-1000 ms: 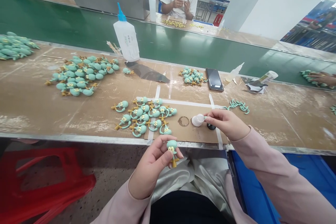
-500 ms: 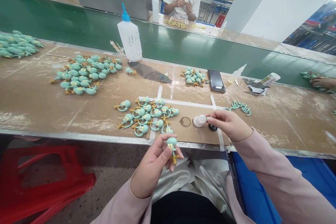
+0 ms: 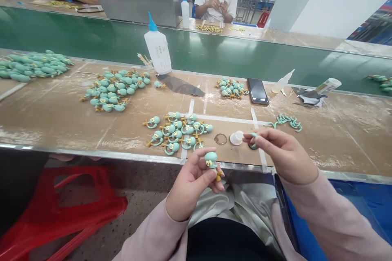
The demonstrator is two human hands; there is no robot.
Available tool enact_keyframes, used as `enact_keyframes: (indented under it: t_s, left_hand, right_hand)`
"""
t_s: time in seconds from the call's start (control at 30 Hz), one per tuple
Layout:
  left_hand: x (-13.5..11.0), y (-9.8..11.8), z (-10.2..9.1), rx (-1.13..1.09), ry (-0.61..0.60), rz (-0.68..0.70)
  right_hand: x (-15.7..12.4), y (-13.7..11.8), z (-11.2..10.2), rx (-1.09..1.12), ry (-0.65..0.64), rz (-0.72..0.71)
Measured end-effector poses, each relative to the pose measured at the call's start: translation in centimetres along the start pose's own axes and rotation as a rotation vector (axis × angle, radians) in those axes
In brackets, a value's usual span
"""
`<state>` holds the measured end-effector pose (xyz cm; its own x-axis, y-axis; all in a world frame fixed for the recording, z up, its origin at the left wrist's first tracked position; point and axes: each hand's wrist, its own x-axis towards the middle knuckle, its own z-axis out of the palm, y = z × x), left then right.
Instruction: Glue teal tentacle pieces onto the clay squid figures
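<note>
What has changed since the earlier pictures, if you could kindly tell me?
The right hand has drawn the thin teal piece it holds rightward, away from the small white container. The left hand has risen slightly, its figure now tilting more, head to the left. Neither hand has let go. The phone and laid-out figures stayed put; the view shifted.

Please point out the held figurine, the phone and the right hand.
Held figurine [image 3: 211,158]: head view, on its head.
Phone [image 3: 258,91]: head view, on its screen.
Right hand [image 3: 287,154]: head view, on its thumb side.
</note>
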<state>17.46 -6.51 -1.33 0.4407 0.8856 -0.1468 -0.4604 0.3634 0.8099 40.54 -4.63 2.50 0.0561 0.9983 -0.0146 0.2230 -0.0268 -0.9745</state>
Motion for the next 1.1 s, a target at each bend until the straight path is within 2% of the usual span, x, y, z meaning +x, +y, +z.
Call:
enact_keyframes:
  t_s: [0.2, 0.33, 0.63, 0.93, 1.1]
  left_hand:
    - [-0.1, 0.2, 1.7, 0.031, 0.062, 0.027]
    - [-0.1, 0.2, 2.6, 0.061, 0.071, 0.04]
    - [0.1, -0.5, 3.6, 0.098, 0.037, 0.093]
    - [0.0, -0.7, 4.0, 0.065, 0.016, 0.1]
    - [0.0, -0.5, 4.0, 0.116, -0.014, 0.105]
  right_hand:
    - [-4.2, -0.5, 4.6, 0.394, -0.046, 0.082]
    - [-4.9, -0.9, 5.1, 0.471, -0.012, 0.062]
    - [-5.3, -1.2, 4.4, 0.361, 0.054, 0.005]
    - [-6.1, -1.2, 4.3, 0.163, 0.091, -0.205]
    - [-6.4, -1.9, 4.0, 0.068, 0.046, -0.275]
